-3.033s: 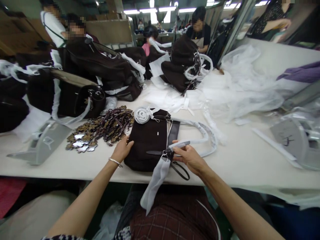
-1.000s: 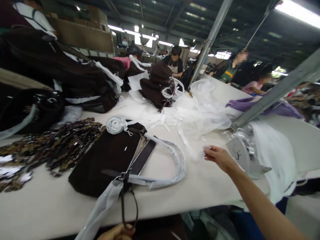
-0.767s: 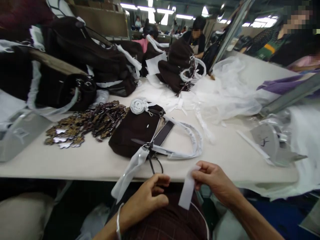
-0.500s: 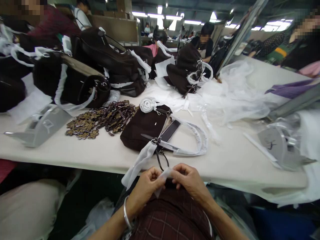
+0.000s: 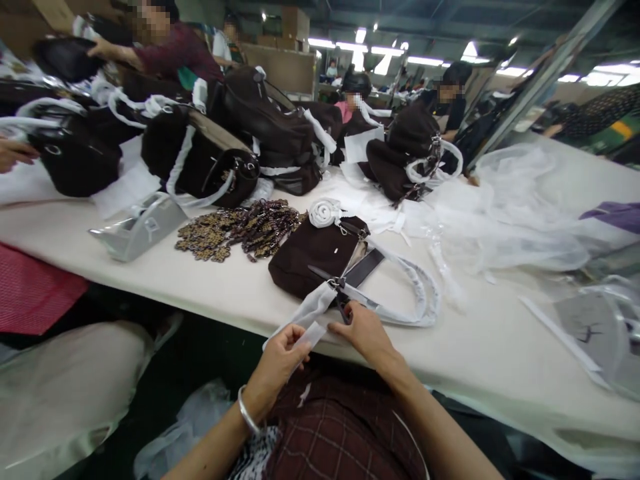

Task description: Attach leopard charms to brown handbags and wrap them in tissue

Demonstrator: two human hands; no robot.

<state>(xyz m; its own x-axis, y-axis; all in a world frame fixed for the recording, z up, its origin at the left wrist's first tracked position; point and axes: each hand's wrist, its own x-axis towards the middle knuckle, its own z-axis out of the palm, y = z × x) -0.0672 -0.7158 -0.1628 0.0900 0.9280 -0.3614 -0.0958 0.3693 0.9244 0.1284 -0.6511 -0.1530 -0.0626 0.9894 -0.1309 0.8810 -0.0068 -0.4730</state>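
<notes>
A dark brown bag (image 5: 313, 250) lies on the white table, with a coiled white-wrapped strap (image 5: 324, 213) at its top and wrapped handles (image 5: 423, 293) looping to the right. My left hand (image 5: 287, 350), at the table's front edge, pinches a small white strip (image 5: 313, 335). Close by on the right, my right hand (image 5: 363, 330) has its fingers closed on the dark handles of the scissors (image 5: 344, 303), whose blade points left over the bag. A white wrapped piece (image 5: 305, 310) hangs from the bag's ring towards my left hand.
Left of the bag are a pile of metal chains (image 5: 240, 230) and a grey tape dispenser (image 5: 145, 227). More dark bags (image 5: 200, 157) stand behind. White sheets (image 5: 480, 220) spread at the right, near another dispenser (image 5: 595, 327). Another person's hand (image 5: 15, 153) shows at the far left.
My hands have parted. The right one has moved up to the scissors, while the left keeps the white strip. The view has turned left, and another person's hand has appeared there.
</notes>
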